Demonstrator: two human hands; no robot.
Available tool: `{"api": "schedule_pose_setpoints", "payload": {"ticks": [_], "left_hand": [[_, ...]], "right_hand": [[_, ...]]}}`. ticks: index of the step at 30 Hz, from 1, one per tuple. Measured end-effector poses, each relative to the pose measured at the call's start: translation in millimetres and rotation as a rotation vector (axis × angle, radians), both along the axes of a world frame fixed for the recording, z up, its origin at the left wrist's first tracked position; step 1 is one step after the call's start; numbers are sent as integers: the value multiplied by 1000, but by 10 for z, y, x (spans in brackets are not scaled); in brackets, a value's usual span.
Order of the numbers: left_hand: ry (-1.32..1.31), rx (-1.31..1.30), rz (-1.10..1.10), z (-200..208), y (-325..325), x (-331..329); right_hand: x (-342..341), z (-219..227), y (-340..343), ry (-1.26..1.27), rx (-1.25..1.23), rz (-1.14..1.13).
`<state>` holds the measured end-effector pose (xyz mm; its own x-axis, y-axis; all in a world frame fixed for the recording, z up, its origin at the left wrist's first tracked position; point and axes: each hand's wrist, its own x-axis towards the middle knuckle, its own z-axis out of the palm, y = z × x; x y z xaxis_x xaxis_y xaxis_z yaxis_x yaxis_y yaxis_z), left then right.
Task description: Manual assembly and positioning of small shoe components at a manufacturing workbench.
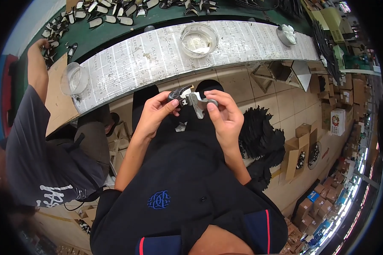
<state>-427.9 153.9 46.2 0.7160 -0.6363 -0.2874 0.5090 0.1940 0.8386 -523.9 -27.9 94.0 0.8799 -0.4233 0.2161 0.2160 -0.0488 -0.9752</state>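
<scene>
My left hand (159, 111) is closed, thumb and fingers pinching a small black shoe heel (173, 95) with a pale inner face. Its black covering looks loose near a light edge. Across from it, my right hand (225, 114) grips a grey metal tool (195, 102) with a shiny flat end and a rounded dark part under the fingers. The tool's head meets or nearly meets the heel in front of my lap; whether they touch I cannot tell. Several similar black heels with cream faces (110, 18) lie on the far green surface (132, 34).
A paper-covered bench (157, 51) runs ahead, bearing a clear bowl (199, 40), another clear container (75, 78) and a cup with white material (287, 35). At left, a co-worker's arm (37, 74) reaches among the heels. Black strips (261, 136) hang at right, beside cardboard boxes (297, 151).
</scene>
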Motion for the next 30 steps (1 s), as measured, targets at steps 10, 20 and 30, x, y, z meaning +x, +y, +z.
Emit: {"api": "schedule_pose_setpoints", "payload": {"ticks": [10,20,30], "left_hand": [[-36,47,-11,16,-12,-31],[-82,76,-5,94,-15,-22],[-84,89,-23,111,-25,-26]], "right_hand": [[63,60,-120,2,-537,-36],[122,100,-54,-77,-701,34],[136,84,-80,-143,-720,48]]}}
